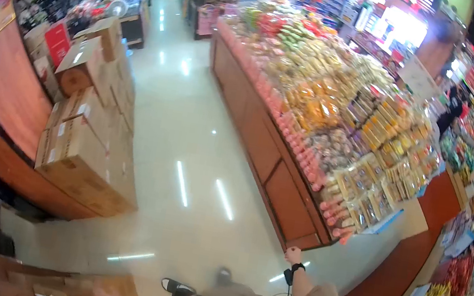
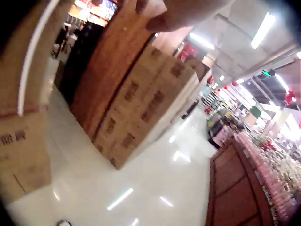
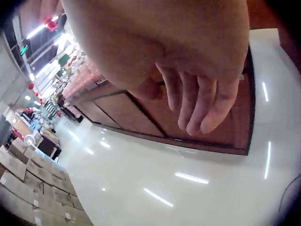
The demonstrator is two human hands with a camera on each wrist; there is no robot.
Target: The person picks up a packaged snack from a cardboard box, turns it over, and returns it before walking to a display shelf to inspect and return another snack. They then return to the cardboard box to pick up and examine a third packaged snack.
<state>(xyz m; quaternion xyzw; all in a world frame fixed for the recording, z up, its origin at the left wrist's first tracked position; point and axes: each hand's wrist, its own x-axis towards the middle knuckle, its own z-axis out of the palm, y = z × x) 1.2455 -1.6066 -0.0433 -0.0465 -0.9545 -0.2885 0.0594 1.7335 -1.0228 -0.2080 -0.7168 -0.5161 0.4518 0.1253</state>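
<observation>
In the head view my right hand (image 1: 293, 256) hangs low by the near corner of the brown display stand (image 1: 293, 204), a black band at its wrist. The right wrist view has this hand (image 3: 174, 61) with fingers loosely bent and nothing in them; whether it touches the stand (image 3: 141, 115) behind it, I cannot tell. Part of my left hand (image 2: 188, 14) crosses the top edge of the left wrist view, its fingers loose and no object seen in them. The head view does not show the left hand clearly.
Stacked cardboard boxes (image 1: 84, 141) stand left of the aisle floor (image 1: 183, 133), against a curved wooden panel (image 1: 17, 73). Packaged goods (image 1: 320, 102) are heaped on the stand. More boxes (image 1: 82, 288) lie at the lower left; shelves of colourful packets (image 1: 459, 279) line the right.
</observation>
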